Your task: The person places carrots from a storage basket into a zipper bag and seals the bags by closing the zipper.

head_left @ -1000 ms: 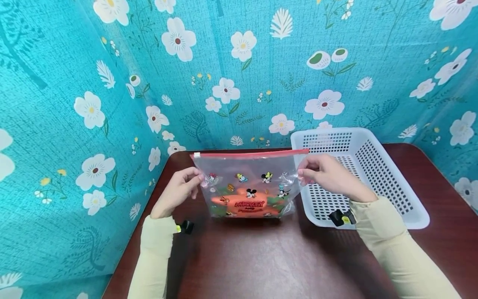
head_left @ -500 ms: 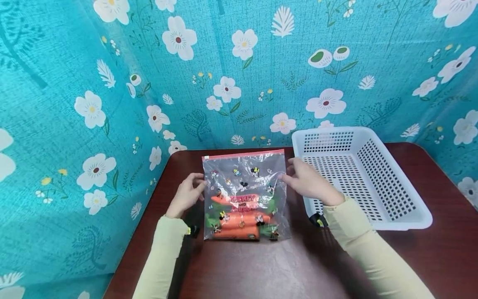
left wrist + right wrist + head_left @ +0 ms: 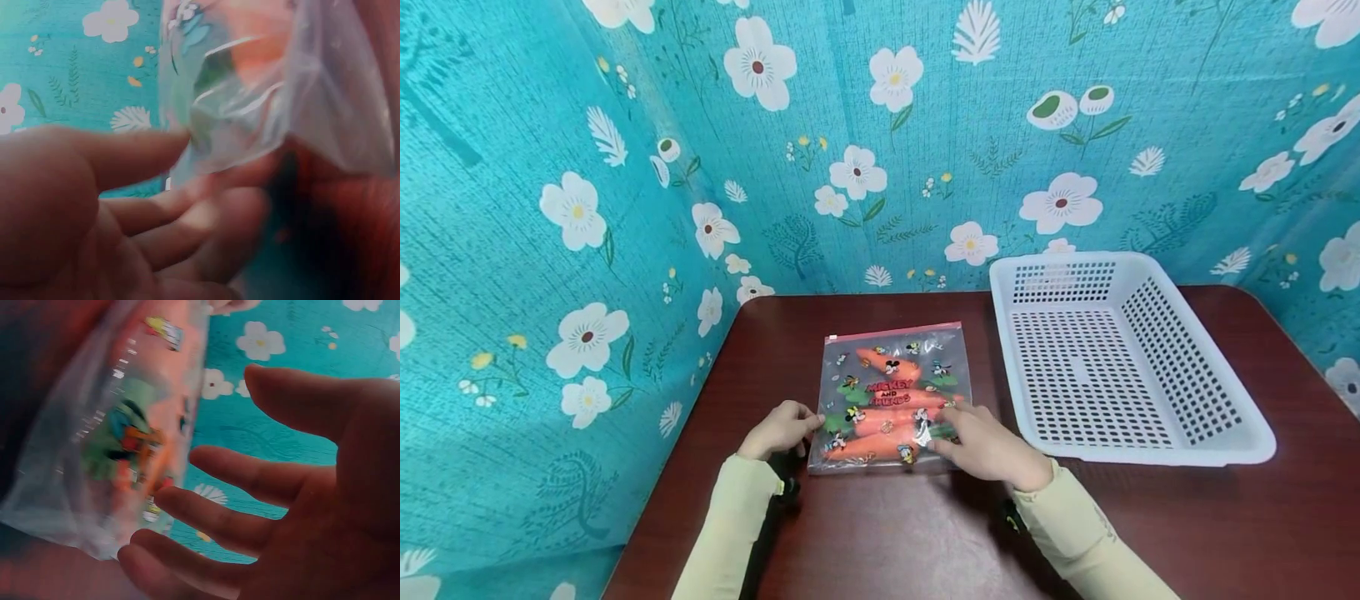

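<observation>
A clear zip bag with a red top strip and cartoon prints lies on the table, its zip side away from me. Several orange carrots with green tops show through the plastic. At the bag's left edge, my left hand pinches the plastic between thumb and finger; the left wrist view shows this edge of the bag up close. My right hand reaches over the bag's lower right part with fingers extended. In the right wrist view its fingers are spread beside the bag.
A white perforated plastic basket stands on the right of the dark red-brown table. Behind the table hangs a turquoise flowered curtain, which also runs along the left side.
The bag, held upright by both hands a second ago, has come down to lie flat on the table. Both hands have moved lower and nearer, the right one leftward over the bag.
</observation>
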{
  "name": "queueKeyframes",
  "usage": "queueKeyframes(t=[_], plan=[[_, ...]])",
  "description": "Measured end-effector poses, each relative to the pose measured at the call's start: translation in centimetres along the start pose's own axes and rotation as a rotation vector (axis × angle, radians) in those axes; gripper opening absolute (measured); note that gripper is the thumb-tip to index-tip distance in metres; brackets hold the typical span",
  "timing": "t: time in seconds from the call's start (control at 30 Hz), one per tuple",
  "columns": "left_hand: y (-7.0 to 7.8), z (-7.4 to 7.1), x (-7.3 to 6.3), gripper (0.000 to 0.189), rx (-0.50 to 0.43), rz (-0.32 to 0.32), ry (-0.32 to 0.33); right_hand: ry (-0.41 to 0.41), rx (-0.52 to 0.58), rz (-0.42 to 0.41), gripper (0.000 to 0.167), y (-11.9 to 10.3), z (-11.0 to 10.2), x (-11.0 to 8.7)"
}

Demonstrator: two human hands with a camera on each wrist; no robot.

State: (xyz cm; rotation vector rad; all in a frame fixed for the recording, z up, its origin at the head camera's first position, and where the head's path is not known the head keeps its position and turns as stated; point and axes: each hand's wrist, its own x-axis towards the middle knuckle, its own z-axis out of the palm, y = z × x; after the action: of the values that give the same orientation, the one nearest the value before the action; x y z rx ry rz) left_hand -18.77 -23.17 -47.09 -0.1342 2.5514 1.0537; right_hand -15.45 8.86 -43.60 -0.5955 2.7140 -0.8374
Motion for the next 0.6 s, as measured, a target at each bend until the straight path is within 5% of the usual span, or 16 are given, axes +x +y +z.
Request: queueKeyframes(t=[0.4,0.6], plan=[[1.6,2.3,2.4,0.016,-0.178,-0.001,0.071,0.039,-0.009,0.087,0.05,1.2,0.4,-0.7],[2.0,3.0,2.4,0.018,-0.171,-0.008,0.127,0.082,-0.051,0.102,0.054,1.2,1.1,-0.9]])
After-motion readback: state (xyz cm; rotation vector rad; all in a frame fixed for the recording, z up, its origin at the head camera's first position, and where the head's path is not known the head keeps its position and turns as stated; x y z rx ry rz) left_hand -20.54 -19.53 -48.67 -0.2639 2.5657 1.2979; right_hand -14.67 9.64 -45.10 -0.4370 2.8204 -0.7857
